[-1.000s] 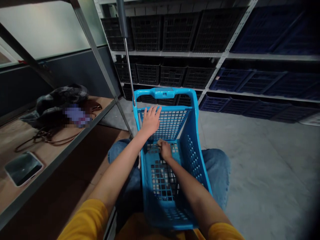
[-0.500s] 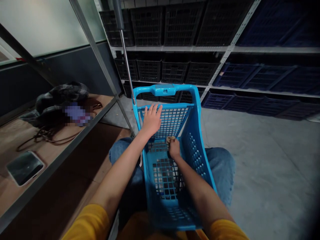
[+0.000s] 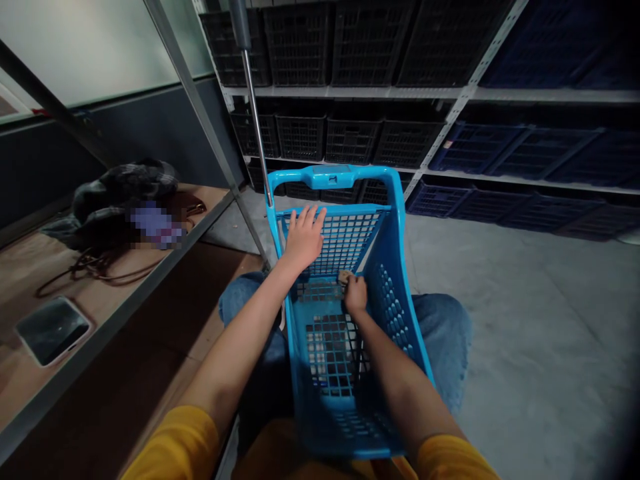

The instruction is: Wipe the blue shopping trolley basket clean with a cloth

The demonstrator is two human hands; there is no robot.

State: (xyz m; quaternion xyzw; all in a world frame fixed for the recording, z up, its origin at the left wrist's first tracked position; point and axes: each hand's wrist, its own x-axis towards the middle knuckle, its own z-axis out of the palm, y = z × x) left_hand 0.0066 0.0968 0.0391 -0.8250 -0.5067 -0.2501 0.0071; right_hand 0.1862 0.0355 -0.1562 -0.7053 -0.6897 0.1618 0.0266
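Between my knees stands a blue plastic shopping basket with a grid floor and a tall handle frame. My left hand lies with fingers spread against the upper part of its far grid panel. Down inside, my right hand is closed on a small tan cloth, which touches the basket near the foot of that panel. Much of the cloth is hidden by my fingers. A metal rod with a dark grip rises from the basket's left corner.
A wooden shelf at left carries a dark plaid cloth, brown cords and a tablet-like device. Racks of black crates and blue crates line the back. Grey floor lies at right.
My right hand has slid slightly to the right with the cloth along the basket's inside. My left hand stays on the panel. The view has shifted a little.
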